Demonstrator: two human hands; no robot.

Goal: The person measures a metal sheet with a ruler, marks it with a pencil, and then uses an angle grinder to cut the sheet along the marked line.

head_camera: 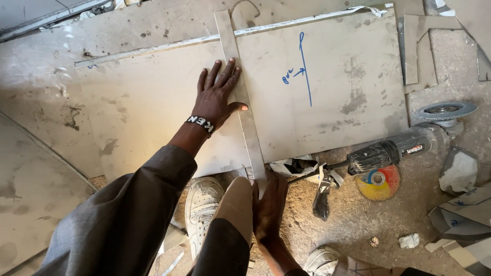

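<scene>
Grey-sleeved arms reach down from the viewer. Below them sit a bent knee and a white shoe (203, 200) on the sandy floor.

Left hand (217, 94) lies flat, fingers spread and holding nothing, palm pressing the long metal straightedge (240, 92) onto a large beige tile (327, 117). A beaded wristband (200, 123) circles that wrist. Right hand (268, 207) rests at the near end of the straightedge, just past the tile's near edge — whether its fingers pinch the strip or only brace it cannot be told, since the knee hides part of it.

From the left palm, the straightedge runs away toward the tile's far edge and back toward the viewer. To the right of that palm, well apart, a blue pen line (306, 69) crosses the tile.

Beyond the right hand, further right on the floor, lies an angle grinder (404, 145), a coloured cutting disc (378, 182) touching it.

Judging by this, the step is lining up the guide for marking or cutting; next it calls for keeping steady pressure so the strip cannot slip.
</scene>
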